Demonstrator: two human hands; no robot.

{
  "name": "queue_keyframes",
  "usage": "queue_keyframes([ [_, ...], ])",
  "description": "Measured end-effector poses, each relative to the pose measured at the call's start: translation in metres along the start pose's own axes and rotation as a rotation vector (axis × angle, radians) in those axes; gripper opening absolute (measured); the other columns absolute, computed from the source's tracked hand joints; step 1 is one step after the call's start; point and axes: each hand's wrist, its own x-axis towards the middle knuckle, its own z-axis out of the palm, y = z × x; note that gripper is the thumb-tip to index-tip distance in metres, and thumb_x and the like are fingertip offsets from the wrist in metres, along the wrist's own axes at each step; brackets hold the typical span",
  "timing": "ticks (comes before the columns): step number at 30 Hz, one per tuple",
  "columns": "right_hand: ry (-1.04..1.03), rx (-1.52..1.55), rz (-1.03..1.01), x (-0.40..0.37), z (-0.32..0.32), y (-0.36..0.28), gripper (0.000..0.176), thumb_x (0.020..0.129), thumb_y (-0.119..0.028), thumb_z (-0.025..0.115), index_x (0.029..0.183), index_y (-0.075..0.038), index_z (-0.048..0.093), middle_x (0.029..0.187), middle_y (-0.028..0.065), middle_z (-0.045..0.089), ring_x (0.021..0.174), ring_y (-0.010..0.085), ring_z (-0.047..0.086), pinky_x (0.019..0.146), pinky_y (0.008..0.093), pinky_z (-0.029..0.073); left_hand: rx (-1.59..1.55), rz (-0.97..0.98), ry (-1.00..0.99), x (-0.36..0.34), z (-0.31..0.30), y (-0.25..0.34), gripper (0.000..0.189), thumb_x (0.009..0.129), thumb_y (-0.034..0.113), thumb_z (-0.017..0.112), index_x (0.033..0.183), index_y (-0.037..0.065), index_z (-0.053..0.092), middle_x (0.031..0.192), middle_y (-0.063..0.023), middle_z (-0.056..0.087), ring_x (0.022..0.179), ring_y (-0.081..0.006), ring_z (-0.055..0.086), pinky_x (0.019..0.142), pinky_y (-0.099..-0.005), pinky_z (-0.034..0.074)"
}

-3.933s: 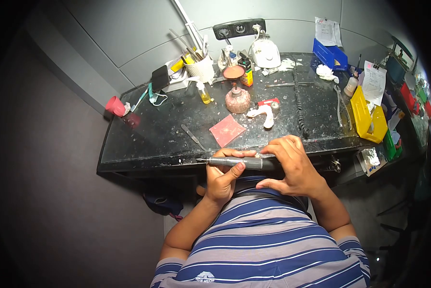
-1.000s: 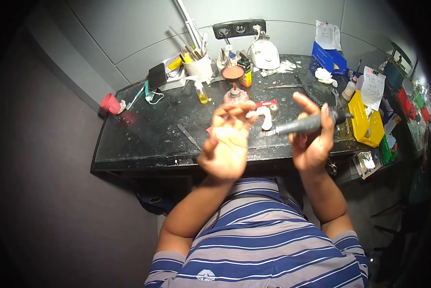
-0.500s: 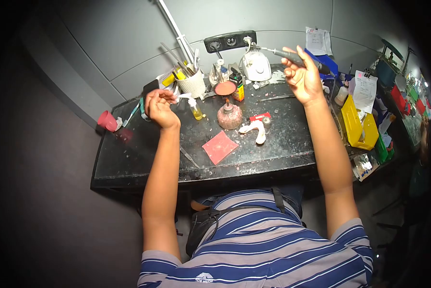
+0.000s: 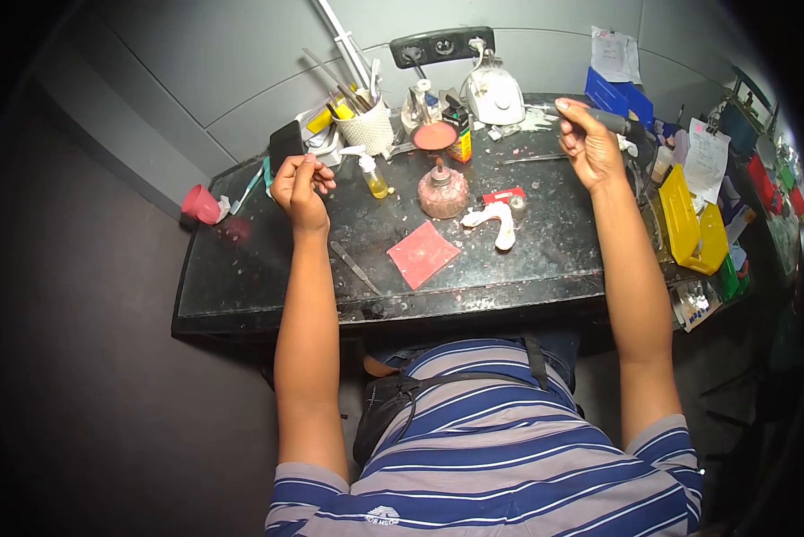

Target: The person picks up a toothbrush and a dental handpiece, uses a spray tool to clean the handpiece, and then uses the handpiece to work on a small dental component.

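My right hand (image 4: 591, 152) is closed around a dark rotary handpiece (image 4: 613, 120), raised above the right side of the black bench. My left hand (image 4: 302, 190) hovers over the left side, fingers curled and thumb against the index finger; anything between them is too small to make out. Beside it stands a small dropper bottle (image 4: 374, 179) with yellow liquid. Between the hands are a pink glass spirit burner (image 4: 443, 197), a white horseshoe-shaped dental piece (image 4: 500, 227) and a square pink wax sheet (image 4: 423, 256). A thin knife (image 4: 355, 268) lies below my left hand.
A woven holder (image 4: 366, 132) with tools stands at the back left, near a pink cup (image 4: 201, 205). Behind are a white control unit (image 4: 494, 98) and a socket strip (image 4: 444, 46). A yellow bin (image 4: 693, 228) and clipped papers (image 4: 704, 159) crowd the right side.
My right hand has turned the handpiece, whose tip no longer points as clearly toward the control unit. My left hand has curled further, thumb over the fingers. The view has shifted slightly.
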Motion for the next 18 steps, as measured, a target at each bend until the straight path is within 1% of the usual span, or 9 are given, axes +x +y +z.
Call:
queue_keyframes([
  [1,0.017,0.012,-0.008,-0.003,0.004,-0.002,0.013,0.09,-0.014,0.081,0.095,-0.005,0.073,0.065,-0.0007,0.058,0.046,0.006,0.045,0.042,0.0223,0.031,0.033,0.014,0.024,0.0,-0.002,0.002,0.022,0.102,0.016,0.062,0.084,0.002,0.064,0.07,-0.0107,0.067,0.055,-0.0157,0.06,0.053,-0.0253,0.044],
  [6,0.017,0.081,0.054,0.001,-0.01,-0.004,0.01,0.091,-0.015,0.077,0.088,-0.009,0.07,0.058,-0.0017,0.05,0.04,0.0064,0.037,0.04,0.0241,0.025,0.075,0.035,0.147,0.006,-0.015,0.008,0.024,0.101,0.016,0.063,0.081,0.003,0.063,0.066,-0.0101,0.065,0.051,-0.0148,0.058,0.05,-0.0253,0.043],
  [9,0.083,0.146,0.089,0.001,-0.009,-0.008,0.022,0.092,-0.019,0.074,0.079,-0.014,0.058,0.056,-0.0025,0.045,0.039,0.0074,0.032,0.039,0.0251,0.023,0.02,0.105,0.382,0.01,-0.025,0.014,0.026,0.097,0.015,0.065,0.074,0.004,0.061,0.063,-0.0076,0.062,0.05,-0.0133,0.056,0.047,-0.0247,0.041],
  [10,0.08,0.161,0.1,0.001,-0.011,-0.009,0.026,0.093,-0.019,0.074,0.077,-0.015,0.053,0.056,-0.0026,0.045,0.039,0.0075,0.033,0.039,0.0249,0.024,0.027,0.112,0.384,0.013,-0.032,0.015,0.026,0.097,0.015,0.065,0.074,0.004,0.061,0.063,-0.0076,0.062,0.05,-0.0133,0.056,0.047,-0.0247,0.041],
  [13,0.066,0.181,0.135,0.0,-0.012,-0.011,0.028,0.094,-0.018,0.072,0.076,-0.015,0.051,0.056,-0.0026,0.045,0.039,0.0077,0.034,0.038,0.0245,0.025,0.034,0.161,0.821,0.018,-0.051,0.023,0.023,0.088,0.01,0.061,0.068,0.004,0.051,0.062,-0.0049,0.051,0.051,-0.0153,0.048,0.048,-0.0275,0.039],
  [14,0.058,0.186,0.138,0.0,-0.012,-0.011,0.028,0.094,-0.018,0.072,0.076,-0.015,0.051,0.056,-0.0026,0.045,0.039,0.0077,0.034,0.038,0.0245,0.025,0.039,0.169,0.826,0.018,-0.056,0.027,0.023,0.088,0.01,0.061,0.068,0.004,0.051,0.062,-0.0049,0.051,0.051,-0.0153,0.048,0.048,-0.0275,0.039],
  [16,0.091,0.166,0.164,-0.002,-0.009,-0.012,0.027,0.094,-0.018,0.072,0.077,-0.015,0.051,0.056,-0.0025,0.045,0.04,0.0078,0.034,0.038,0.0247,0.024,0.103,0.182,1.035,0.019,-0.073,0.03,0.025,0.086,0.016,0.061,0.067,0.004,0.05,0.063,-0.0044,0.05,0.053,-0.0164,0.046,0.05,-0.0303,0.038],
  [17,0.068,0.157,0.159,0.0,-0.012,-0.011,0.026,0.094,-0.018,0.072,0.078,-0.015,0.052,0.056,-0.0022,0.046,0.04,0.008,0.034,0.038,0.0249,0.024,0.116,0.104,1.071,0.018,-0.08,0.03,0.022,0.085,0.021,0.06,0.08,0.001,0.053,0.074,-0.0069,0.053,0.062,-0.0183,0.049,0.057,-0.0333,0.041],
  [18,0.061,0.162,0.161,-0.001,-0.01,-0.011,0.026,0.094,-0.018,0.072,0.078,-0.015,0.052,0.056,-0.0022,0.046,0.04,0.008,0.034,0.038,0.0249,0.024,0.12,0.112,1.074,0.019,-0.081,0.031,0.022,0.085,0.021,0.06,0.08,0.001,0.053,0.074,-0.0069,0.053,0.062,-0.0183,0.049,0.057,-0.0333,0.041],
])
